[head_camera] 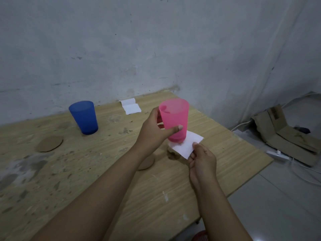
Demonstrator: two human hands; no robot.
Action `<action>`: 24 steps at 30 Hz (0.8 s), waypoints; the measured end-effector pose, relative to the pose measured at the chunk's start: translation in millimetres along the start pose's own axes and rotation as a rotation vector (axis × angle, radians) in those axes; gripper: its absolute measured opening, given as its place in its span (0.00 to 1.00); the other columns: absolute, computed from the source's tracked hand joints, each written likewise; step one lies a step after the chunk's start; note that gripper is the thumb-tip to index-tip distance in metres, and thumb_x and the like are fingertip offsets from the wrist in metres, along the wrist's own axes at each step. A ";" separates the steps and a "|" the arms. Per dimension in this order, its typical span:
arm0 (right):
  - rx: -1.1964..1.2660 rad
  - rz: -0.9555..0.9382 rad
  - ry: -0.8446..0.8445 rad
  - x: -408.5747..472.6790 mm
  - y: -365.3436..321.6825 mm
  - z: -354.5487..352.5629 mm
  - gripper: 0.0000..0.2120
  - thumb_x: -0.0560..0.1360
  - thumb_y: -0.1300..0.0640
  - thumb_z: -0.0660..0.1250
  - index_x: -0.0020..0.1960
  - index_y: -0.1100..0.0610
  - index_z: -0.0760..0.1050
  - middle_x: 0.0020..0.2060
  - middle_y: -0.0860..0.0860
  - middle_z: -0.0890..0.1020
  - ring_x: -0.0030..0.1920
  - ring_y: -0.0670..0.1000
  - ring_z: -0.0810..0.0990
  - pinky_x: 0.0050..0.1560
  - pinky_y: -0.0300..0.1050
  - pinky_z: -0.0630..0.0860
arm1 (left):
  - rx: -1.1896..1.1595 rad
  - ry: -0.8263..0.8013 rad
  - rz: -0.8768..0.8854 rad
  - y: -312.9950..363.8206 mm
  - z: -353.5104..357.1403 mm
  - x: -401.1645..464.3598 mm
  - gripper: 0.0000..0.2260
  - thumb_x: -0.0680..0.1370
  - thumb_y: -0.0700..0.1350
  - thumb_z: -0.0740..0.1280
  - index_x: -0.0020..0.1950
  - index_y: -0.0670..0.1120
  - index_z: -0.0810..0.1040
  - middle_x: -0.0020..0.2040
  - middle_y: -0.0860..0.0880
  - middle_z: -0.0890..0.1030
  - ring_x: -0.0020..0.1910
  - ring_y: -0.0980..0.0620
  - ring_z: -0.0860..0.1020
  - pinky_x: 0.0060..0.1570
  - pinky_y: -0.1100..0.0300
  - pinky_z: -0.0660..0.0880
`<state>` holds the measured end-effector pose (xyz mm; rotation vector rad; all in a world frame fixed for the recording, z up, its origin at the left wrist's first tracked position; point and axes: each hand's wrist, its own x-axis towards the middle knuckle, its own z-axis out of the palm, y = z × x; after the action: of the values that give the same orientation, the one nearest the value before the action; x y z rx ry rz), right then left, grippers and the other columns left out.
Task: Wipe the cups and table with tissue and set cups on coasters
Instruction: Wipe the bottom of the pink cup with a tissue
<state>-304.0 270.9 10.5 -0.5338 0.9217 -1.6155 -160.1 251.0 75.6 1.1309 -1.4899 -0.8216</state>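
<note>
Bare home rm, stained wall [156, 40], tiled floor [278, 197], worn table [86, 180]

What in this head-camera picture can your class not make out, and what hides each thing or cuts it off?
- Near coaster, head view: mostly covered by the left forearm.
- Base of the pink cup: behind the left hand, so contact with the tissue pinched by the right hand is unclear.
- Red object: cut by the bottom edge.
- Blue cup interior: not visible.

Forearm half-hides coaster [146, 162] (near one).
</note>
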 end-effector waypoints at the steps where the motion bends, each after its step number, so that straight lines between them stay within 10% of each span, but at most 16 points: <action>1: -0.024 -0.012 0.026 1.1 1.2 -0.8 0.11 0.76 0.65 0.62 0.40 0.60 0.81 0.35 0.55 0.85 0.35 0.49 0.83 0.34 0.40 0.79 | 0.015 0.007 -0.006 -2.6 -2.5 4.5 0.36 0.64 0.55 0.77 0.69 0.52 0.67 0.59 0.55 0.77 0.55 0.58 0.78 0.51 0.63 0.77; 14: -0.229 -0.059 -0.008 6.5 5.1 -0.1 0.12 0.72 0.68 0.61 0.44 0.59 0.83 0.44 0.57 0.85 0.44 0.54 0.83 0.44 0.48 0.79 | 0.002 0.054 -0.160 -48.2 -10.6 34.8 0.35 0.66 0.44 0.78 0.69 0.49 0.66 0.60 0.50 0.74 0.53 0.55 0.75 0.29 0.72 0.74; 24: -0.193 -0.019 -0.093 5.0 1.1 1.7 0.12 0.73 0.69 0.62 0.43 0.60 0.83 0.41 0.56 0.86 0.40 0.52 0.85 0.34 0.41 0.79 | 0.141 0.170 -0.207 -29.2 -9.0 -1.2 0.28 0.77 0.46 0.68 0.74 0.48 0.60 0.69 0.50 0.71 0.62 0.54 0.72 0.48 0.68 0.68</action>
<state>-303.3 265.5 9.9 -0.7465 1.0108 -1.5137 -144.7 243.5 50.3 1.4424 -1.3207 -0.7471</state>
